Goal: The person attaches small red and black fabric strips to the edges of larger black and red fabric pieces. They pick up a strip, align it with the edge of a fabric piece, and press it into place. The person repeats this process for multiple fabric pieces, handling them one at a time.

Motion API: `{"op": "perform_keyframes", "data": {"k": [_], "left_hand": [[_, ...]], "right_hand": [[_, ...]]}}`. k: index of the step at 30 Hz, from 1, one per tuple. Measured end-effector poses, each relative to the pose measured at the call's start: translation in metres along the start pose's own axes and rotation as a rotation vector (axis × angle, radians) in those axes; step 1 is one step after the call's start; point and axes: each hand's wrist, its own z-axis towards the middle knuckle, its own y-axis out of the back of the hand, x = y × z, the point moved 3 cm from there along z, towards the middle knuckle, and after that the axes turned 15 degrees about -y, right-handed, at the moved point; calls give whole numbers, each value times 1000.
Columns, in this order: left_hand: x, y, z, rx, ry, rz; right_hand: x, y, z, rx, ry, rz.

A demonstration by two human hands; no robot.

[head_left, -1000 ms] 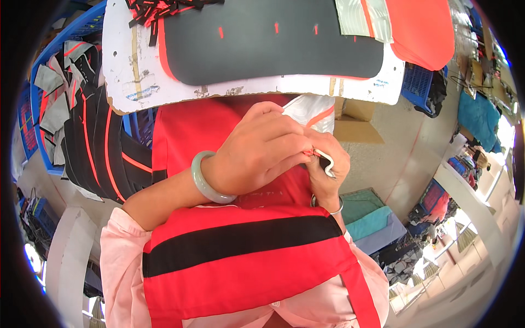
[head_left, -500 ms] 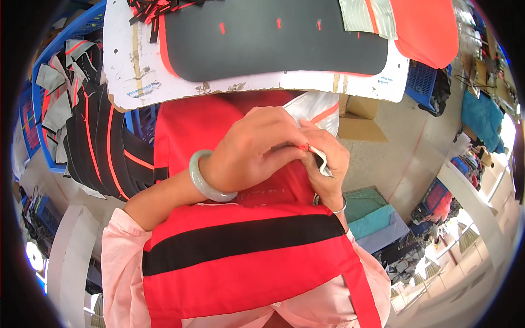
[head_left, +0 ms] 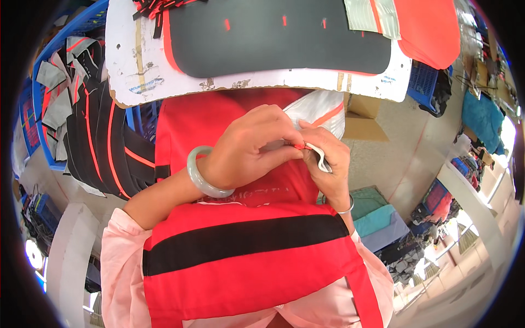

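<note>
Head view: the left hand [head_left: 249, 147], a pale green bangle [head_left: 203, 175] on its wrist, is curled narrow, its fingertips [head_left: 290, 146] pinched on the edge of a small grey-white fabric piece with an orange stripe [head_left: 320, 112]. The right hand [head_left: 328, 164] meets it from the other side, fingers closed on the same edge, where a short bit of orange-red trim shows between the two hands. Both hands thus hold the piece, just above a red fabric panel [head_left: 219, 117] that lies over the person's lap and runs under the edge of the table [head_left: 126, 65].

Nearer the camera a red panel crossed by a black band [head_left: 246, 243] covers the lap and chest, with pink sleeves showing at either side of it.

As to progress, the work looks to be in the middle of handling this one piece: the trim is gripped at a single spot near the corner, and whether the rest of the edge is finished I cannot tell, since the hands cover it.

On the table a large black panel with red marks [head_left: 279, 38] lies flat, with an orange-red piece [head_left: 432, 30] at its right end and a grey strip beside that. To the left a blue crate [head_left: 38, 104] holds a stack of black pieces with red piping [head_left: 104, 142]. These seem to be stock waiting or already handled; which, the picture does not show.
</note>
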Motion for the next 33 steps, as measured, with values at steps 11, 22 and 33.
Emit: {"op": "perform_keyframes", "data": {"k": [11, 22, 33], "left_hand": [[1, -1, 1, -19, -10, -14], [18, 6, 6, -48, 162, -159], [14, 16, 46, -328, 165, -178]], "right_hand": [[0, -7, -2, -115, -8, -40], [2, 5, 21, 1, -69, -75], [52, 11, 33, -372, 148, -478]]}}
